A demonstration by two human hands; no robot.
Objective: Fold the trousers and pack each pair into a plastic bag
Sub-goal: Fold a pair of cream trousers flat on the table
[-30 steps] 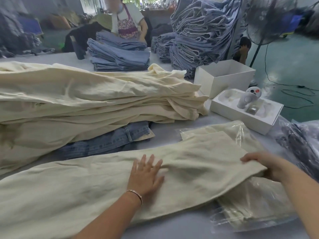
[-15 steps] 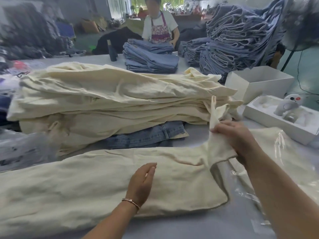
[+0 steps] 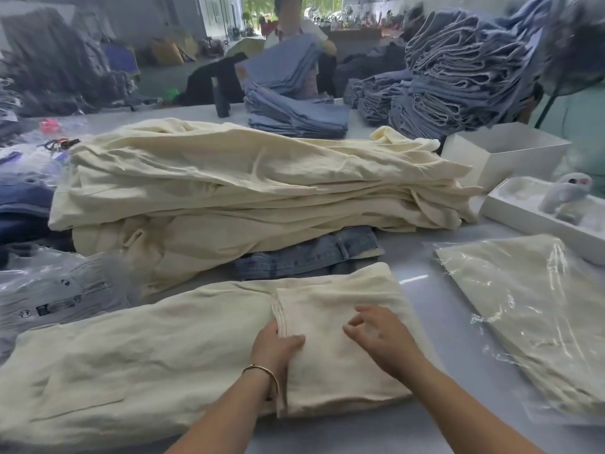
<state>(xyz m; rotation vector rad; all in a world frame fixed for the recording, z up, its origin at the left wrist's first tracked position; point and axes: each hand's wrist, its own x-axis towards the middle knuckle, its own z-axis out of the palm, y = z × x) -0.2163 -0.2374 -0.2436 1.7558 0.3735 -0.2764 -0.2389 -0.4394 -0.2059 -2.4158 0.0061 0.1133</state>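
Trousers (image 3: 183, 352), cream, lie lengthwise across the near edge of the bench (image 3: 422, 263), with the right-hand end turned back over the body of the garment to form a first fold (image 3: 343, 348).

Grip, left: our left hand (image 3: 276, 350) is at the hem edge of the folded flap, thumb on top and fingers apparently tucked beneath; we judge it to be pinching that edge. Grip, right: our right hand (image 3: 379, 339) rests on top of the flap with fingers spread and loosely bent, holding nothing, apparently smoothing the cloth.

Outward from the hands: a packed pair in a clear plastic bag (image 3: 530, 309) lies to the right, apart from the work piece. A tall stack of cream trousers (image 3: 248, 194) stands behind, with a denim pair (image 3: 311, 253) showing under it. Bagged goods (image 3: 62, 290) lie at the left. White boxes (image 3: 504, 155) sit at the far right. Blue folded piles (image 3: 458, 77) and another person (image 3: 294, 31) occupy the far side.

Progress, as judged: one fold is made on the current pair; the long left portion remains unfolded, so further folds and the bagging are outstanding. At least one pair is finished. The stack behind suggests that most of the job remains.
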